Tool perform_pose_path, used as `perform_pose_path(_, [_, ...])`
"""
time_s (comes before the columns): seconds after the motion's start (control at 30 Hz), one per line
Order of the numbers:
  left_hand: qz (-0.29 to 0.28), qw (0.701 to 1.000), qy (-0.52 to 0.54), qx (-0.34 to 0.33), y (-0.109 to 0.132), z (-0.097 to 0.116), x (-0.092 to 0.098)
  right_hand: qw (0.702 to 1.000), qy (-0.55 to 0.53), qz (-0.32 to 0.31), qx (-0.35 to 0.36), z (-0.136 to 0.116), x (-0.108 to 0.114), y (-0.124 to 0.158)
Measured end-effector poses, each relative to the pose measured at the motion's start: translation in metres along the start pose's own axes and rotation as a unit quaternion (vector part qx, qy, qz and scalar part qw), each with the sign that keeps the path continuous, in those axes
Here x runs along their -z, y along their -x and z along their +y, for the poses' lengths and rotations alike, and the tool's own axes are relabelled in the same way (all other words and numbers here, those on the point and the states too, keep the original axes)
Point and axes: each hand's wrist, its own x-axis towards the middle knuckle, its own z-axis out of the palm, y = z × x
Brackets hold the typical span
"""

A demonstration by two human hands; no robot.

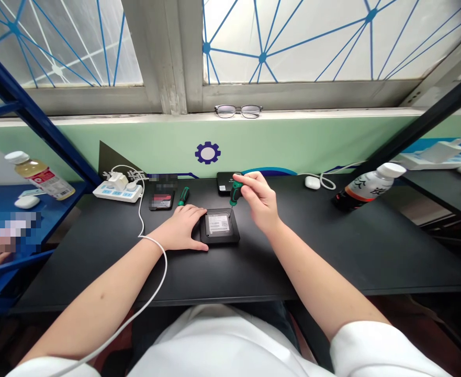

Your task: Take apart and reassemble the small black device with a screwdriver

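A black, square-cornered drive case [234,235] lies flat on the desk, with a labelled hard drive [218,223] set in it. My left hand [183,228] braces the case's left side, fingertips at the far corner and thumb by the near corner. Pinched upright in my right hand [259,201] is a green and black screwdriver [235,193]. Its tip meets the drive's upper right corner; whether a screw sits there is too small to see. A second green-handled screwdriver [183,196] lies just beyond my left hand.
Behind the drive lies a black box [224,183]. A dark phone-like item [161,201] and a power strip [117,192] stand left. A white cable [163,272] crosses my left forearm. At right are an earbud case [312,182] and a bottle [367,187]. Another person's hand shows far left.
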Motion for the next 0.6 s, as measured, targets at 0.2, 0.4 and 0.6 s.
perform_pose_path(0.2, [-0.004, 1.0, -0.001, 0.0, 0.0, 0.001, 0.0, 0.999, -0.042, 0.022, -0.018, 0.006, -0.005, 0.0])
perform_pose_path(0.4, [-0.009, 1.0, -0.009, 0.001, -0.001, 0.001, 0.0, 0.991, -0.118, 0.021, -0.058, 0.005, -0.014, 0.002])
perform_pose_path(0.6, [-0.013, 1.0, -0.008, 0.003, 0.0, 0.003, 0.001, 0.998, -0.062, 0.009, -0.024, 0.006, -0.009, 0.006])
